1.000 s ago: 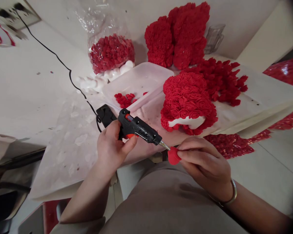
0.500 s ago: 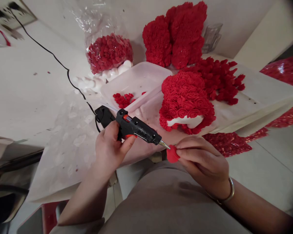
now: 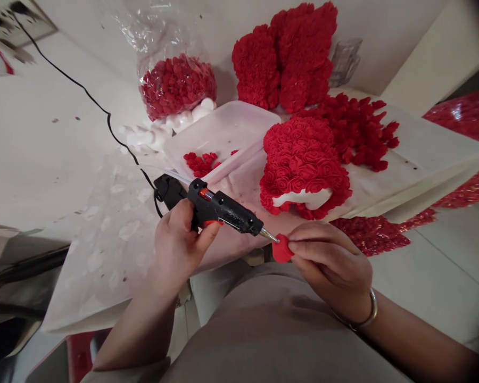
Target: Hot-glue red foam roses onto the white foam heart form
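Observation:
My left hand (image 3: pixel 179 242) is closed around the handle of a black hot glue gun (image 3: pixel 227 211), with a clear glue stick running out of its back end. The metal nozzle points right and down, its tip at a small red foam rose (image 3: pixel 282 249). Between thumb and fingers, my right hand (image 3: pixel 333 263) pinches that rose. Just beyond it on the table stands a form covered in red roses (image 3: pixel 303 154), with a bare white patch (image 3: pixel 303 199) on its near side.
A translucent plastic tray (image 3: pixel 227 119) holds a few red roses. Behind it are a clear bag of roses (image 3: pixel 179 85) and white foam shapes (image 3: pixel 151 133). Rose-covered figures (image 3: pixel 283 58) stand at the back beside loose roses (image 3: pixel 359 130). A black cord (image 3: pixel 80 85) runs to the wall socket.
Almost nothing differs. The view has shifted very slightly, and the rose still sits at the nozzle tip, tilted a little differently.

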`<state>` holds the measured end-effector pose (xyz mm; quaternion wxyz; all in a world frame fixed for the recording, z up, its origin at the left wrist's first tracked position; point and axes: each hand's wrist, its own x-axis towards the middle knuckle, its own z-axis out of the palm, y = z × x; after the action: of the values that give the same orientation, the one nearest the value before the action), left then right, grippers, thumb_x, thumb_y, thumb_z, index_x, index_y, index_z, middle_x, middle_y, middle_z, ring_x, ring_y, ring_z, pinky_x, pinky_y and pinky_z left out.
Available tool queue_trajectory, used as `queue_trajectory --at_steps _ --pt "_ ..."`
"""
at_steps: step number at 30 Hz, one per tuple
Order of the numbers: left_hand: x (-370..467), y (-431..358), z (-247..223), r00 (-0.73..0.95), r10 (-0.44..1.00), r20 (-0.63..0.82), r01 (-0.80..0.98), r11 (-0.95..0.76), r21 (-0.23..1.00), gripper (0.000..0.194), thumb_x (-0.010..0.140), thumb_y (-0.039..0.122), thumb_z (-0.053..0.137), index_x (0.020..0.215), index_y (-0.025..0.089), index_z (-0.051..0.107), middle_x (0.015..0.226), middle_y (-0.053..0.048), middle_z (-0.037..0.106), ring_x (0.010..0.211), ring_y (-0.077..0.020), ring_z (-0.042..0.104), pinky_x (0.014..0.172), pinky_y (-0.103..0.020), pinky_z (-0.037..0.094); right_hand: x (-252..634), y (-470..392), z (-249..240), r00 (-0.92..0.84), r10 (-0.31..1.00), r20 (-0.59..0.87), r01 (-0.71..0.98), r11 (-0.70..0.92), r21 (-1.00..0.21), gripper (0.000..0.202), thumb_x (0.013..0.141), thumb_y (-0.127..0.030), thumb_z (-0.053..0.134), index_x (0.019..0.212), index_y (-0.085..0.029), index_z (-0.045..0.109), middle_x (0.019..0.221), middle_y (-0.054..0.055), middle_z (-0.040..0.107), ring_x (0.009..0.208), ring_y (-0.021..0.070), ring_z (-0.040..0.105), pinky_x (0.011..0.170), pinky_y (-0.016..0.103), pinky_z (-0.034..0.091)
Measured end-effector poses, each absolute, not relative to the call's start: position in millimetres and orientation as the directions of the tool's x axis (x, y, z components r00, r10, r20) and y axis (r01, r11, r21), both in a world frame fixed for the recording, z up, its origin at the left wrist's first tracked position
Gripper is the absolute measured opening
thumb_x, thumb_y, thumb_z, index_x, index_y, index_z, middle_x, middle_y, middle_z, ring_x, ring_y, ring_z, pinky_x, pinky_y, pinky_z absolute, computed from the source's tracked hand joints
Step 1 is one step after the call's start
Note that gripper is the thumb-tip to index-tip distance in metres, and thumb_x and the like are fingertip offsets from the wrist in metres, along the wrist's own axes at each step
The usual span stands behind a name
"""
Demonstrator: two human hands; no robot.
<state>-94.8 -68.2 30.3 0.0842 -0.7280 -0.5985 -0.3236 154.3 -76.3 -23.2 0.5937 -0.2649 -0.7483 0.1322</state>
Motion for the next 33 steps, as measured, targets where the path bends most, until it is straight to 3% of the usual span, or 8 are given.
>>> queue_trajectory --at_steps 8,14,19,25,29,31,33 --pt "-99 -62 22 -0.006 0.871 0.491 0.962 -0.128 0.239 0.026 0.078 0.042 0.063 0.077 0.023 0.045 0.059 0.003 0.050 0.055 -0.0158 0.052 0.051 -0.026 0.034 154 -78 -17 -0.094 0.589 0.802 0.259 0.793 -0.552 0.031 0.082 0.001 0.064 0.099 -0.025 0.065 0.089 0.001 0.069 0.080 0.0154 0.069 0.072 0.031 0.061" --pt "-121 -42 -7 -0.128 0.965 0.229 0.991 0.119 0.053 0.029 0.084 0.047 0.059 0.094 0.020 0.057 0.074 -0.007 0.068 0.072 -0.0275 0.068 0.056 -0.031 0.040 160 -76 -14 -0.066 0.594 0.802 0.295 0.779 -0.553 0.027 0.081 0.002 0.064 0.094 -0.022 0.064 0.086 0.002 0.067 0.078 0.0139 0.069 0.069 0.026 0.059" --pt "-138 -26 -30 -0.108 0.991 0.083 0.994 0.108 0.008 0.038 0.089 0.046 0.052 0.106 0.014 0.061 0.095 -0.017 0.072 0.093 -0.0350 0.071 0.072 -0.039 0.052 176 -69 -23 -0.036 0.582 0.812 0.346 0.770 -0.537 0.021 0.083 -0.001 0.064 0.092 -0.021 0.064 0.086 0.003 0.068 0.076 0.0131 0.068 0.067 0.025 0.059" --pt "-144 -13 -42 -0.056 0.996 0.067 0.998 0.057 -0.008 0.046 0.088 0.044 0.050 0.114 0.008 0.065 0.113 -0.023 0.069 0.113 -0.0385 0.065 0.094 -0.048 0.052 196 -59 -36 0.048 0.607 0.793 0.447 0.697 -0.561 0.017 0.085 -0.007 0.066 0.092 -0.022 0.067 0.086 0.003 0.071 0.079 0.0158 0.070 0.069 0.028 0.060" --pt "-150 -15 -31 -0.029 0.999 0.042 0.999 0.029 -0.012 0.052 0.088 0.047 0.053 0.121 0.009 0.065 0.119 -0.020 0.070 0.114 -0.0368 0.066 0.098 -0.048 0.052 206 -53 -43 0.082 0.605 0.792 0.493 0.666 -0.560 0.015 0.086 -0.009 0.066 0.090 -0.023 0.069 0.086 0.003 0.072 0.078 0.0160 0.071 0.069 0.029 0.060" --pt "-142 -21 -13 0.008 0.991 0.132 1.000 -0.007 -0.005 0.049 0.090 0.047 0.052 0.120 0.010 0.065 0.119 -0.019 0.070 0.114 -0.0365 0.066 0.098 -0.050 0.052 210 -50 -45 0.085 0.602 0.794 0.505 0.661 -0.555 0.015 0.087 -0.010 0.066 0.090 -0.024 0.069 0.087 0.003 0.072 0.080 0.0164 0.071 0.069 0.030 0.060" --pt "-119 -28 10 0.118 0.937 0.328 0.991 -0.133 0.023 0.041 0.093 0.044 0.053 0.118 0.013 0.066 0.117 -0.017 0.070 0.112 -0.0339 0.066 0.098 -0.049 0.052 212 -47 -46 0.084 0.601 0.795 0.511 0.659 -0.552 0.015 0.087 -0.010 0.066 0.089 -0.025 0.070 0.087 0.003 0.072 0.081 0.0166 0.071 0.070 0.030 0.060"
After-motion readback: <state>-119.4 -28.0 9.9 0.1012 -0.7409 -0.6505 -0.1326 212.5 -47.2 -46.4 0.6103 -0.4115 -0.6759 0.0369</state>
